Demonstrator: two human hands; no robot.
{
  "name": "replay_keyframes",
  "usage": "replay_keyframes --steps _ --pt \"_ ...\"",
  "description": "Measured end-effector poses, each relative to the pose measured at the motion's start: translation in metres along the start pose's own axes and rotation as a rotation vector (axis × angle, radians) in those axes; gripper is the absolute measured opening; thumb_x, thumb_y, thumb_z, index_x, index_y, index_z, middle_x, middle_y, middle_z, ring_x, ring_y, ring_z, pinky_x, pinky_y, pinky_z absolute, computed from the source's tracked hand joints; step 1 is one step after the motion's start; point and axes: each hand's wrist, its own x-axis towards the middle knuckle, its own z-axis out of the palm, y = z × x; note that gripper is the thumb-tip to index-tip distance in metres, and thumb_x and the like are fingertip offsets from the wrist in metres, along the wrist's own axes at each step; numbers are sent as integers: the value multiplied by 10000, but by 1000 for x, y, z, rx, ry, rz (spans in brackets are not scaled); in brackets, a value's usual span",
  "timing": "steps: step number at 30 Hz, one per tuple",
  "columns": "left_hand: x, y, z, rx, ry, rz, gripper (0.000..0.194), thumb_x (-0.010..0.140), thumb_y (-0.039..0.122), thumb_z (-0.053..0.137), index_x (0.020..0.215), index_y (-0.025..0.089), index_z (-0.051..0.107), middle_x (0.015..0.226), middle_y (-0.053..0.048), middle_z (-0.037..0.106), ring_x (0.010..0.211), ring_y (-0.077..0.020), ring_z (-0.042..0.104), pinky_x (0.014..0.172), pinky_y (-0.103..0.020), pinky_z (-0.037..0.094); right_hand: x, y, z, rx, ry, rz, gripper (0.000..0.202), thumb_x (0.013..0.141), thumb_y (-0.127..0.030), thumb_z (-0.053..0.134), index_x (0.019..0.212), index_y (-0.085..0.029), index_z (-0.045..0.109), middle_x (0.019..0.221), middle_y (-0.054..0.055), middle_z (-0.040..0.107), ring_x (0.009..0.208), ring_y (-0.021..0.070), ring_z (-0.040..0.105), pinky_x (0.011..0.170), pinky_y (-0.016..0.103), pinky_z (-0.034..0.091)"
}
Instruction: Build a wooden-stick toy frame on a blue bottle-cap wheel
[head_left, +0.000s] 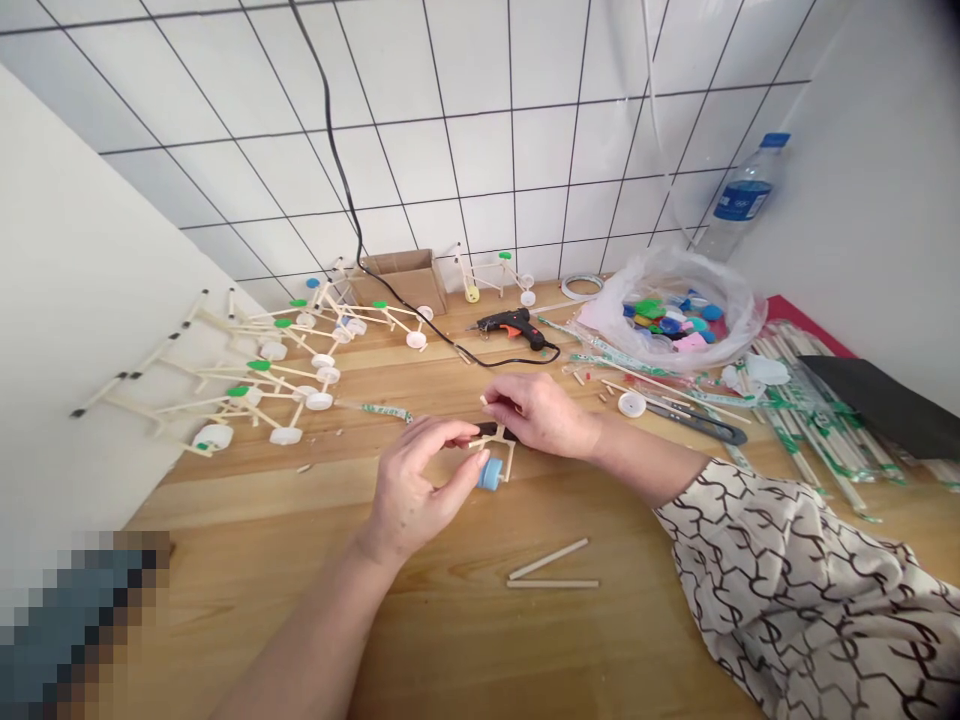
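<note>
A small frame of pale sticks (511, 462) with a blue bottle cap (490, 474) at its lower end stands between my hands, near the middle of the table. My left hand (420, 485) has its thumb and forefinger on the left side of the frame, close to the cap. On the right, my right hand (544, 415) pinches a short pale stick (486, 400) at the top of the frame. Something black lies behind the frame, partly covered by my fingers. Two loose sticks (553, 583) lie nearer to me.
Several stick models with caps (259, 366) stand at the left. Behind are a cardboard box (405, 280), a black glue gun (517, 328) and its cable. At the right are a bag of caps (675, 310), a grey cutter (697, 420), wrapped sticks (817, 410) and a bottle (742, 195).
</note>
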Motion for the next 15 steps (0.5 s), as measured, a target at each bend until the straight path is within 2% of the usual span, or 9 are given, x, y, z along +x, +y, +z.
replay_keyframes --steps 4,9,15 --pt "1 4 -6 -59 25 -162 123 787 265 620 864 178 659 782 -21 693 715 -151 633 697 -270 515 0 0 0 -5 -15 -3 87 827 -119 517 754 -156 547 672 -4 537 594 96 436 581 205 331" --pt "5 6 -6 -73 64 -342 213 862 303 515 786 170 664 687 -8 681 667 -143 634 649 -239 502 1 -2 -1 -1 -16 -20 106 824 -113 517 728 -158 523 662 -8 517 593 95 421 581 206 327" --pt "7 -5 1 -65 46 -385 241 847 325 513 737 172 663 611 0 674 569 -136 614 537 -222 466 1 -2 -1 0 -15 -13 113 828 -125 514 720 -158 517 658 -9 514 591 96 416 583 210 327"
